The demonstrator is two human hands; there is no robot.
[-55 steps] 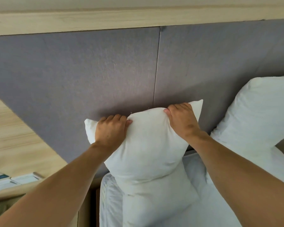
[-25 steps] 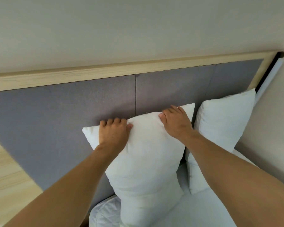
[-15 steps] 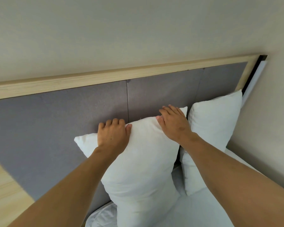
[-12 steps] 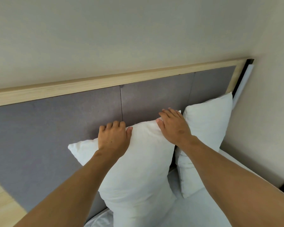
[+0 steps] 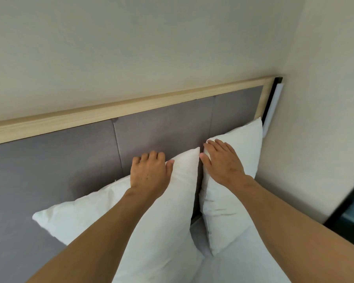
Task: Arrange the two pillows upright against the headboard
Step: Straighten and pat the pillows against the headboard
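Observation:
Two white pillows stand against the grey padded headboard (image 5: 161,127). The left pillow (image 5: 94,209) leans tilted, its right corner up high. My left hand (image 5: 149,174) grips its top edge, fingers curled behind and thumb in front. The right pillow (image 5: 245,144) stands upright in the corner beside the side wall, nearly touching the left pillow. My right hand (image 5: 223,162) lies flat on its upper left corner with fingers spread, holding nothing. My forearms hide the lower parts of both pillows.
A light wooden rail (image 5: 131,107) tops the headboard under a beige wall. The side wall (image 5: 315,119) runs close on the right, with a white strip (image 5: 274,105) and a dark object (image 5: 352,211). White bedding (image 5: 243,262) lies below.
My right hand has left the left pillow's top corner and now rests on the right pillow. The left hand keeps its grip. The view has swung right.

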